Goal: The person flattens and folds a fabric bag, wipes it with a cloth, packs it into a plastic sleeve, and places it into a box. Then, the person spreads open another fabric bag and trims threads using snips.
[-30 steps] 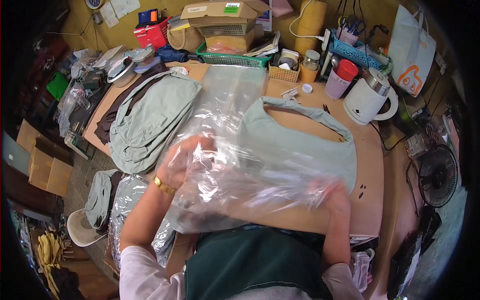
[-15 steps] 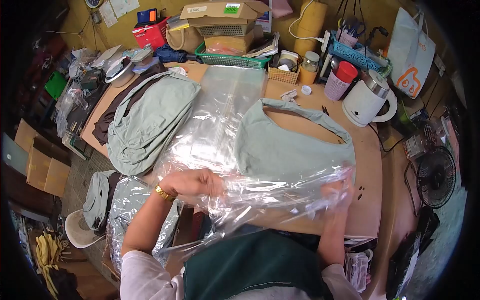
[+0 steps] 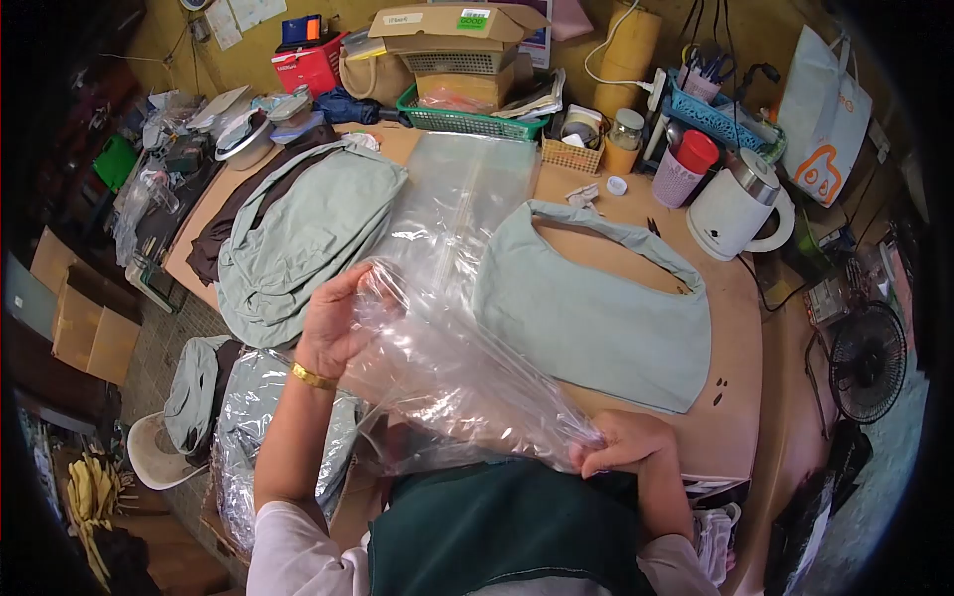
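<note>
Both my hands hold one clear plastic bag above the near edge of the table. My left hand grips its upper end, raised at the left. My right hand pinches its lower end close to my body. The bag stretches diagonally between them. A sage-green cloth shoulder bag lies flat on the tan table, just beyond the plastic. More clear plastic bags lie stacked on the table behind it.
A pile of folded green and brown cloth bags fills the left of the table. A white kettle, red-lidded cup, baskets and cardboard boxes crowd the far edge. A fan stands at the right. Packed bags hang off the left edge.
The plastic bag, held level across the table edge, now slants. My left hand rose with one end. My right hand came down and inward toward my body.
</note>
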`<state>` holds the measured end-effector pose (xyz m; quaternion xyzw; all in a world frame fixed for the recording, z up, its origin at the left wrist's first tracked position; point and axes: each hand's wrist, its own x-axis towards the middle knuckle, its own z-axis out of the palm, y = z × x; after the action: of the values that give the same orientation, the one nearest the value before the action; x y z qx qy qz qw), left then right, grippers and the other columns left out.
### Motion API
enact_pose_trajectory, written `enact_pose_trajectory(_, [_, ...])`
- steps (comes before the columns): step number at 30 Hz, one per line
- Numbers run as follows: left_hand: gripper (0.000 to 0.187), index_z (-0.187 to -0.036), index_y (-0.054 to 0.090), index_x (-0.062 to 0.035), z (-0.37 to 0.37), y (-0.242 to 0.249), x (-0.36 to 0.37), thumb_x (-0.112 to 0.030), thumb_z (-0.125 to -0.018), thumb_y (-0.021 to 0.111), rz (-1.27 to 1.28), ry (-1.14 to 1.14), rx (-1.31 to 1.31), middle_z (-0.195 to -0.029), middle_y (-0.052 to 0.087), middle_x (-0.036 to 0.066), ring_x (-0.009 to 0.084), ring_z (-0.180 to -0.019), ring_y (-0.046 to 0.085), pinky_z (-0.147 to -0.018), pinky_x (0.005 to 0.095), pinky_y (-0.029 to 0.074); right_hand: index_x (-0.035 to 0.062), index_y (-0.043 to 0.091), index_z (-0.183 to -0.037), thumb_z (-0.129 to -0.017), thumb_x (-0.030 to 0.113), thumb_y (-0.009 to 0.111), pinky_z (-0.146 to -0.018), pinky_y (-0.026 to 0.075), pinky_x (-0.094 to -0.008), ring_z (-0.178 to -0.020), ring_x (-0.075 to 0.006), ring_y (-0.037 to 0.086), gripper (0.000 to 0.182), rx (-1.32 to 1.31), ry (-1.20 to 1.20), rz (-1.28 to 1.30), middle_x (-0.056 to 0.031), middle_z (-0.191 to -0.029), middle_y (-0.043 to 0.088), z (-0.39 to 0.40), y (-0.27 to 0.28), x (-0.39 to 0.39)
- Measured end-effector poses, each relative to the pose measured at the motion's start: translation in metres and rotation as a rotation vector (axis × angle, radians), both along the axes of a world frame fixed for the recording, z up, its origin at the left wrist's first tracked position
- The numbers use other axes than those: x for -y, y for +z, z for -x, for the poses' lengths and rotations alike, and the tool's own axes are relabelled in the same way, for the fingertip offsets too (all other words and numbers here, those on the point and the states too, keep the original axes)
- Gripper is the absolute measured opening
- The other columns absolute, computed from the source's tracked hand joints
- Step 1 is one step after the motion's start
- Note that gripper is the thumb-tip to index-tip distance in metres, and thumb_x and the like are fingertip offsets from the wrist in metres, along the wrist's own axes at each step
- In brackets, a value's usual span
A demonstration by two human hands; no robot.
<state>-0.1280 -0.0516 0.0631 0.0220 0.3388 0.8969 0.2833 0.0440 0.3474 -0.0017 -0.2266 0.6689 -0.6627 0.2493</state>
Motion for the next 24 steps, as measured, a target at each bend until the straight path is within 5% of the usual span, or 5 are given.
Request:
enact_pose_trajectory(5, [0.025,-0.103,0.065,-0.0024,-0.031,-0.007,-0.010,-0.025,-0.098,0.057,0.802,-0.539,-0.387,-0.086,0.067,0.003,0.0110,-0.069,0.057,-0.062,0.0262,0.045,-0.0006,0.062,-0.108,-0.086,0.019,0.070,-0.074,0.054,-0.0347,-0.076,-0.0197,0.065,0.030,0.169,-1.242,0.695,-0.0087,-0.079,0.066,-0.007,0.003,0.002])
enact_pose_trajectory(9, [0.023,-0.095,0.068,-0.0030,-0.007,-0.019,-0.003,-0.023,-0.097,0.057,0.678,-0.065,-0.459,-0.089,0.067,0.002,0.0104,-0.072,0.058,-0.063,0.0262,0.046,0.0044,0.065,-0.090,-0.089,0.024,0.064,-0.057,0.049,-0.0313,-0.068,-0.0159,0.063,0.020,0.387,-0.119,0.569,-0.0074,-0.077,0.066,0.004,0.003,0.014])
enact_pose_trajectory(14, [0.025,-0.095,0.069,0.0005,-0.019,-0.015,0.004,-0.022,-0.096,0.058,0.254,-0.182,-0.375,-0.090,0.067,0.003,0.0129,-0.078,0.059,-0.071,0.0277,0.048,0.0118,0.058,-0.078,-0.097,0.042,0.050,-0.045,0.040,-0.0287,-0.051,-0.0123,0.051,0.037,-0.233,0.068,-0.126,-0.0011,-0.062,0.056,-0.005,-0.041,0.014])
enact_pose_trajectory(19, [0.029,-0.095,0.069,0.0011,-0.025,-0.003,-0.002,-0.026,-0.096,0.059,1.157,-0.835,-0.565,-0.090,0.066,0.005,0.0174,-0.088,0.061,-0.080,0.0264,0.047,0.0121,0.053,-0.075,-0.097,0.047,0.049,-0.049,0.042,-0.0282,-0.054,-0.0133,0.051,0.042,0.221,-0.059,1.447,0.0021,-0.055,0.047,0.014,-0.027,-0.006])
enact_pose_trajectory(24, [0.020,-0.092,0.065,-0.0049,-0.006,-0.004,0.001,-0.022,-0.099,0.055,0.208,0.051,-0.303,-0.088,0.066,0.005,0.0133,-0.083,0.060,-0.080,0.0305,0.049,0.0048,0.067,-0.101,-0.088,0.038,0.069,-0.062,0.051,-0.0332,-0.072,-0.0204,0.065,0.036,-0.178,-0.039,-0.240,-0.0077,-0.071,0.066,0.009,0.003,0.016])
